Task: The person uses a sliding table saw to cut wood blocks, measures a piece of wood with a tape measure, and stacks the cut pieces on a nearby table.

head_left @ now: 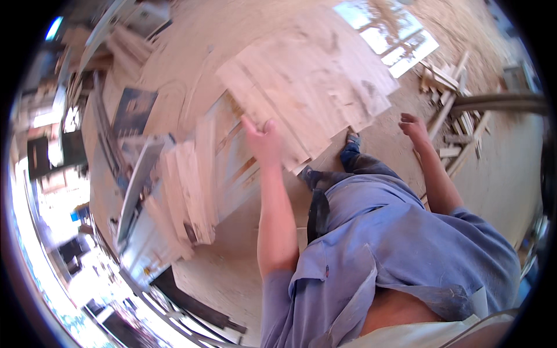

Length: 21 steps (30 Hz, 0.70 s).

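Note:
My left hand [265,141] is beside the near-left edge of a broad stack of pale wooden boards [313,75]. Its thumb and a finger show apart, slightly blurred, with nothing seen between them; whether they touch the boards I cannot tell. The boards lie side by side and overlap, their ends uneven. Off to the right of the stack, my right hand [414,129] hangs in the air with its fingers curled in and nothing visible in them.
Left of the stack, several loose planks [194,180] lean on a pale surface by a machine with a metal plate [139,188]. A dark panel [134,111] lies farther back. Wood offcuts [461,133] and a dark bar [499,103] are at the right, near sawdust [470,29].

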Each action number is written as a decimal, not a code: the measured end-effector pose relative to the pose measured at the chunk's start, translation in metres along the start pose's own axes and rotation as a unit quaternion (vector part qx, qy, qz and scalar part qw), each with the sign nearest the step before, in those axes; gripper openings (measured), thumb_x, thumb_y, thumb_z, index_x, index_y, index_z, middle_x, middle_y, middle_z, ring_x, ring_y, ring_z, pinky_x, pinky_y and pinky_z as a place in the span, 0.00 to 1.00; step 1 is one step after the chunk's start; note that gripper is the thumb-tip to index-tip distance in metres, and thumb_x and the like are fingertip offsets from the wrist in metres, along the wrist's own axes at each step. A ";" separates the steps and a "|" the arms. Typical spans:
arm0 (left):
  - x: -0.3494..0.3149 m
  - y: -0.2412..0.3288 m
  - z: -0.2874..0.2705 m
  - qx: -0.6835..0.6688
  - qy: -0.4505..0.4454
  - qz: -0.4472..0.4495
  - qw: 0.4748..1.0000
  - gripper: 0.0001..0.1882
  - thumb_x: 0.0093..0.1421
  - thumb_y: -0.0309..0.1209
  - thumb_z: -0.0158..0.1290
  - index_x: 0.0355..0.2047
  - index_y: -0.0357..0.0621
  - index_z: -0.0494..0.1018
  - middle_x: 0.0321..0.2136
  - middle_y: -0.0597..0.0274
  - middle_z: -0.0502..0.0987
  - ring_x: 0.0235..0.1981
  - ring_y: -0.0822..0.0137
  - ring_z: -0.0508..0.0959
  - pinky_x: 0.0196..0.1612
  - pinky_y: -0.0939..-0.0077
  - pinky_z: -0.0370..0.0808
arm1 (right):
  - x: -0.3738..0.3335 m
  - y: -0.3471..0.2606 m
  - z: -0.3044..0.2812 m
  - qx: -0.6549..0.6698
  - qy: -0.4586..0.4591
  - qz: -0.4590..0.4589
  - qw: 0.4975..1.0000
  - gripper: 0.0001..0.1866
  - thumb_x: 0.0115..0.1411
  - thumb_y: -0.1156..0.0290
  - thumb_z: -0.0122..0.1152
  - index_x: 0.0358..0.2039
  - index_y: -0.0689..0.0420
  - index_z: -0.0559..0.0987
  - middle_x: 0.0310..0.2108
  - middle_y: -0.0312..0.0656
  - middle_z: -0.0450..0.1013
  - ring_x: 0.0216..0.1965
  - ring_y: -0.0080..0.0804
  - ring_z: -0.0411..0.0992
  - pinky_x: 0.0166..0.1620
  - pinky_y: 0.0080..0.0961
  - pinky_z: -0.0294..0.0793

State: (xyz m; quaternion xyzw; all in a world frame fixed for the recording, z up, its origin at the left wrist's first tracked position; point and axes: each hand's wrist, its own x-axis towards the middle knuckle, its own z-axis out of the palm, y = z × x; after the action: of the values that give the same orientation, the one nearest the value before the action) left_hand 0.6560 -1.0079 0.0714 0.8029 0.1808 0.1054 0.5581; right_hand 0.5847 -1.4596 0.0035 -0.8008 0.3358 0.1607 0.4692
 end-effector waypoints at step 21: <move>-0.002 -0.099 -0.271 0.430 0.100 -0.001 0.897 0.46 0.49 0.32 0.70 0.69 0.43 0.65 0.60 0.49 0.71 0.63 0.45 0.67 0.70 0.49 0.61 | -0.045 0.040 0.005 -0.011 0.015 -0.026 0.999 0.34 0.58 0.70 0.65 0.64 0.70 0.74 0.55 0.55 0.79 0.35 0.28 0.76 0.39 0.26 0.75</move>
State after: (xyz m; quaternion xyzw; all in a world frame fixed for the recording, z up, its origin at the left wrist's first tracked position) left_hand 0.5368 -0.7453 0.0754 0.9499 0.2638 0.0966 0.1371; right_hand 0.5249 -1.4511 0.0008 -0.8166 0.3202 0.1399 0.4594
